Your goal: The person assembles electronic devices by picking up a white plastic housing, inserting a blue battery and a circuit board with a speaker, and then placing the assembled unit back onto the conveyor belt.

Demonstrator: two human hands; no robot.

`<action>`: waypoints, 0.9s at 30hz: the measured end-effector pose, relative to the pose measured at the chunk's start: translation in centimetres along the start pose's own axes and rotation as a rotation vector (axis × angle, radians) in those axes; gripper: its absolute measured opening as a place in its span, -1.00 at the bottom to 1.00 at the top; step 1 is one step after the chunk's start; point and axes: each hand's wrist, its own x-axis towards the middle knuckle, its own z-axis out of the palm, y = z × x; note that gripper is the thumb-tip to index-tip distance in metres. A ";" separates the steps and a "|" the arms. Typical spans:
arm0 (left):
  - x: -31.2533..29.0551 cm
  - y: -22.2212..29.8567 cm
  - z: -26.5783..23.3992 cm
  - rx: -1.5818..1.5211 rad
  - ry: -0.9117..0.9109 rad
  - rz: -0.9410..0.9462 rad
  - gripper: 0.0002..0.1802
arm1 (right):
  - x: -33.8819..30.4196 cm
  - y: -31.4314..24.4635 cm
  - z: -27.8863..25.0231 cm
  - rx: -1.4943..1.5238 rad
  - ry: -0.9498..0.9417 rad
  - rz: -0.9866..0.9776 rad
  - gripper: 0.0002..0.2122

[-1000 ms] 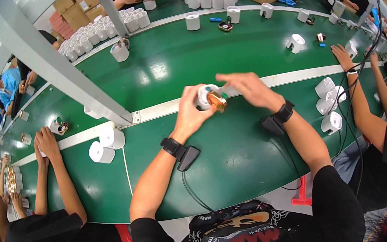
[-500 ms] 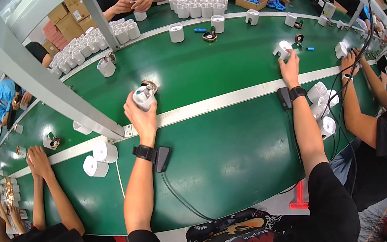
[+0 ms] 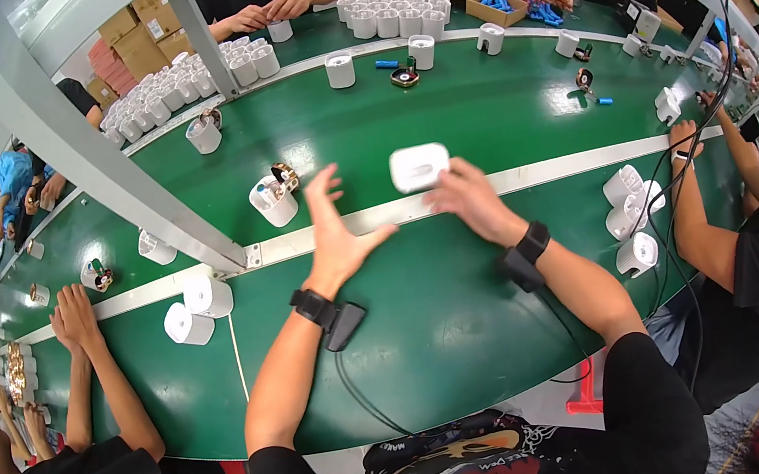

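Observation:
My right hand [image 3: 478,205] has its fingertips at the right edge of a white plastic housing [image 3: 420,168]. The housing is turned so that its rounded-square face with a slot points up at me. Across from it, my left hand [image 3: 340,238] is open, thumb and fingers spread, with nothing in it. Just left of that hand, another white housing [image 3: 274,202] stands upright on the green belt. A round metal part [image 3: 285,174] sits at its upper edge, and small parts show inside it.
A pale metal rail [image 3: 529,176] crosses the green surface, and a grey post [image 3: 101,142] rises at left. White housings stand in pairs and clusters [image 3: 628,197] on the near side. Co-workers' hands [image 3: 73,320] are at left and right. Black cables [image 3: 680,219] hang at right.
My right hand has come leftward from the far right with the white housing. My left hand has let go of the other housing and moved right, its fingers spreading.

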 end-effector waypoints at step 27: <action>-1.6 -0.1 0.5 -0.058 -0.152 -0.189 -0.38 | -2.0 3.2 4.2 -0.476 -0.173 -0.103 -0.75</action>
